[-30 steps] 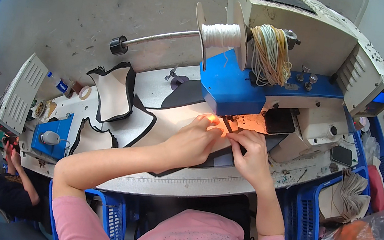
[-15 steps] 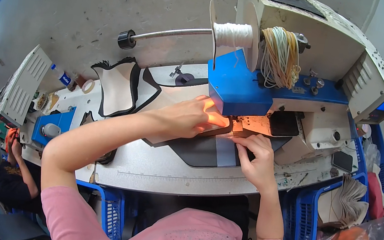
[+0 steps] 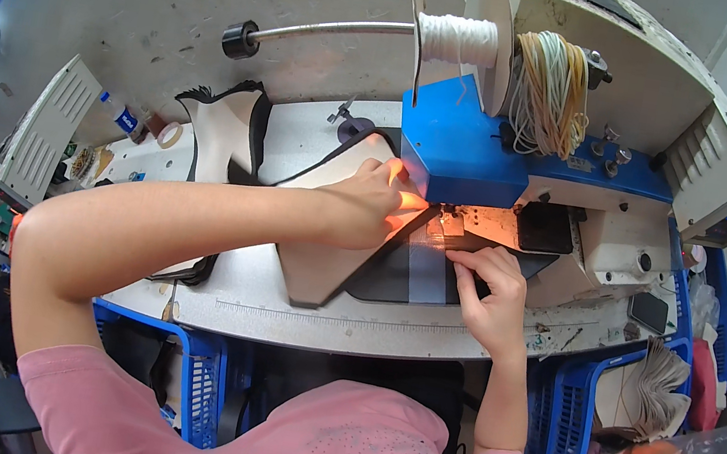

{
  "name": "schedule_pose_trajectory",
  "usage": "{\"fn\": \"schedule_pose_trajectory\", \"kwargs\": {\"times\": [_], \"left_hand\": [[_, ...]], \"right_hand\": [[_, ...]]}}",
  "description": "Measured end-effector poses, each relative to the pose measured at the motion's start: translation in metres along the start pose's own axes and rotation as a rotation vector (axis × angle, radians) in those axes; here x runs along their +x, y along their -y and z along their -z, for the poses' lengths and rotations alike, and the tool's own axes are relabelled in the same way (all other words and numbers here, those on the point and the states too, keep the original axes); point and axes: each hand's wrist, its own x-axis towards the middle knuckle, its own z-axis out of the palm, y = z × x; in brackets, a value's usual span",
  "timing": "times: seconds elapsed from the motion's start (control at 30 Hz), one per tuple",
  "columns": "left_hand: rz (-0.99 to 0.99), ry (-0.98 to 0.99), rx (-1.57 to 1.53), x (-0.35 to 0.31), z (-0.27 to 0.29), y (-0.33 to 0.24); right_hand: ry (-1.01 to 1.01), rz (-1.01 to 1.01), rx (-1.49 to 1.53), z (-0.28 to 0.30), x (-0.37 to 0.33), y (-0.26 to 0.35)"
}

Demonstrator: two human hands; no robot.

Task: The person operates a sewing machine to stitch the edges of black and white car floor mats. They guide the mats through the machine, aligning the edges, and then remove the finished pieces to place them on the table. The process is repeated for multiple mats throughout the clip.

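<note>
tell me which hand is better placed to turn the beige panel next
Left, probably: the left hand is over the beige panel, near the blue head, while the right hand sits to the panel's right, clear of it.

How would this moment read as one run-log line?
left hand: on flat beige black-edged panel | right hand: near orange-lit metal plate | above plate: angular blue machine head | nearby: round-flanged spool of white cord

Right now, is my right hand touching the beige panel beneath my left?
Apart. The head view shows a pale strip between the right hand and beige panel.
</note>
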Motion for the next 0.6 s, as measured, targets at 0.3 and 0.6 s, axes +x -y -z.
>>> {"fn": "schedule_pose_trajectory", "kwargs": {"times": [0.3,0.6], "left_hand": [[0.239,0.004,-0.186,-0.009,0.002,-0.040],[0.269,0.115,-0.126,-0.007,0.005,-0.039]], "right_hand": [[0.027,-0.013,0.004,0.002,0.000,-0.001],[0.177,0.011,-0.106,0.004,0.001,0.003]]}}
